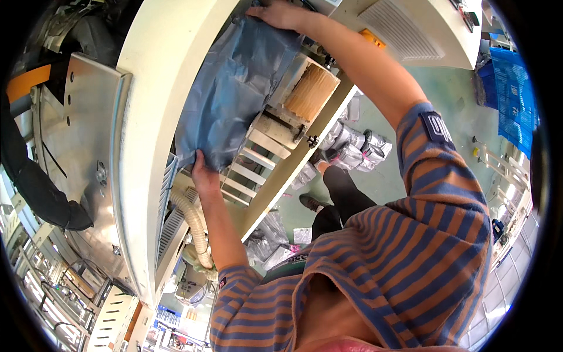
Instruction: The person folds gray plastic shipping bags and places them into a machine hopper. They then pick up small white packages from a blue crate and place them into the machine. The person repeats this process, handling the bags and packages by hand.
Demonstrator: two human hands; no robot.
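Note:
A large, wrinkled silvery-blue plastic sheet (226, 88), possibly a flat bag, lies across the bed of a cream machine, with light reflecting off its folds. My left hand (205, 176) holds its near edge, one finger or thumb showing on top and the rest hidden. At the far edge, close to the picture's top, my right hand (277, 14) is closed on the sheet with its fingers bent over the border. Right of the sheet sits a block with a wood-coloured, ribbed face (311, 91). White slats (249, 170) show beside the near part of the sheet.
The cream machine frame (161, 70) curves along the left, by a metal panel (97, 152). A ribbed hose (193, 223) hangs below my left forearm. Silver packages (355, 146) lie on the floor near my feet. Blue sheeting (513, 94) hangs at far right.

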